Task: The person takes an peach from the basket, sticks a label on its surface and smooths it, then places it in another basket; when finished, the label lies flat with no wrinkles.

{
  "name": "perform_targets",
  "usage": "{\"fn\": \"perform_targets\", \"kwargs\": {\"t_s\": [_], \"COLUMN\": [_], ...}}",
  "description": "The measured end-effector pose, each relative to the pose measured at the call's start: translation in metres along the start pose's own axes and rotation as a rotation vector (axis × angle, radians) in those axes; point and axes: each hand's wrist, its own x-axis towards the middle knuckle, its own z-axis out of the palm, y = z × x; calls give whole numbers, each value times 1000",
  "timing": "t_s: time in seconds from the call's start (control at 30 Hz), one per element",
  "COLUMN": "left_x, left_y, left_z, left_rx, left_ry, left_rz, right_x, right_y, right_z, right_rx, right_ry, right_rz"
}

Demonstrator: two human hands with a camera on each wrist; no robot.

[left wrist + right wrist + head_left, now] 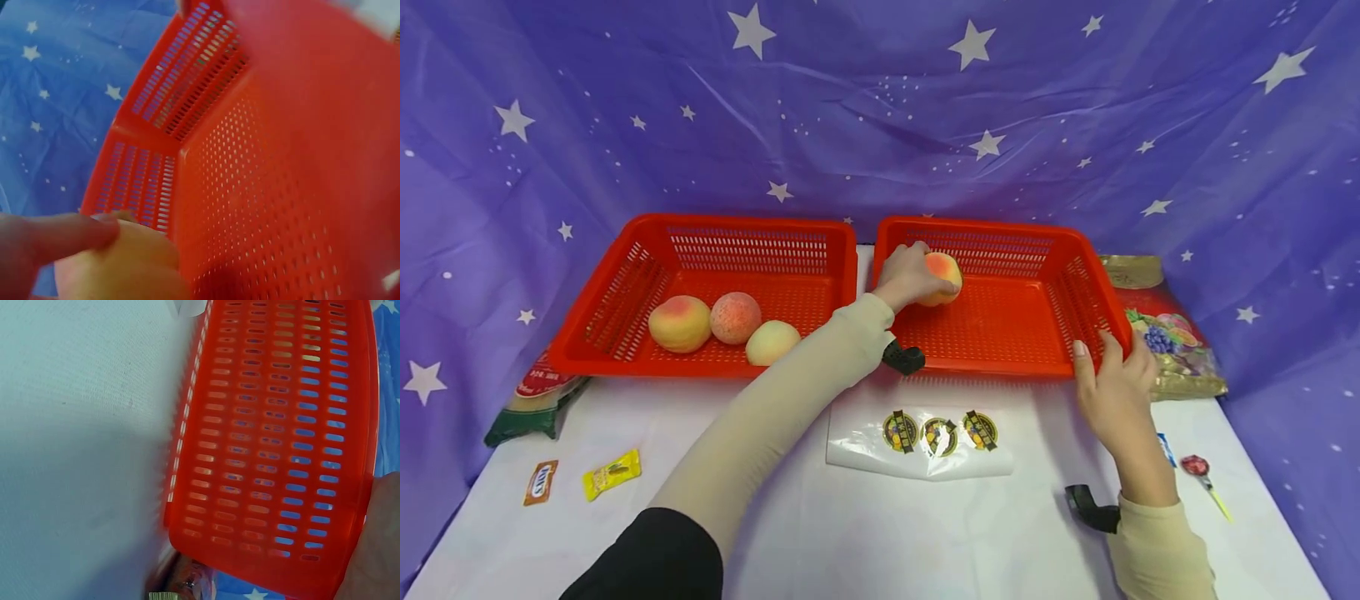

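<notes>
we start at the far left: a green-and-red bag (527,417) sits by the left basket (602,365), with a yellow candy (612,475) in front. three peaches lie in that basket: a big blushed peach (680,324), a redder peach (735,317) and a pale peach (772,342).

next, the left hand (912,277) grips the held peach (943,279) inside the right basket (1000,367), near its left end; we can't tell if the fruit touches the floor. a plastic sheet (865,446) with round stickers lies in front.

at the basket's right front corner, the right hand (1116,396) has its fingers spread on the rim; gripping or just resting, we can't tell. we judge the step in hand as placing or lifting this peach; the next move likely calls for a steady basket and a gentle hold, loosened only once the fruit is supported.
</notes>
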Motion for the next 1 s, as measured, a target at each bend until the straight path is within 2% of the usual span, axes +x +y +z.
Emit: {"fn": "perform_targets", "kwargs": {"t_s": [0.1,0.3,0.6,0.83,1.0], "left_x": [6,11,14,17,17], "left_y": [3,3,-1,-1,2], "left_z": [1,2,6,12,12], "left_rx": [36,54,44,57,68], "left_ry": [-39,-55,-142,-158,-201], "left_rz": [-24,-69,-87,-67,-104], "right_x": [-1,-1,-2,-4,-2], "right_y": [-1,-2,-3,-1,-1], "right_z": [-1,0,4,5,6], "right_rx": [1,5,14,17,20], "right_ry": [-7,8,58,80,78], "right_rz": [-1,-10,-13,11,22]}}
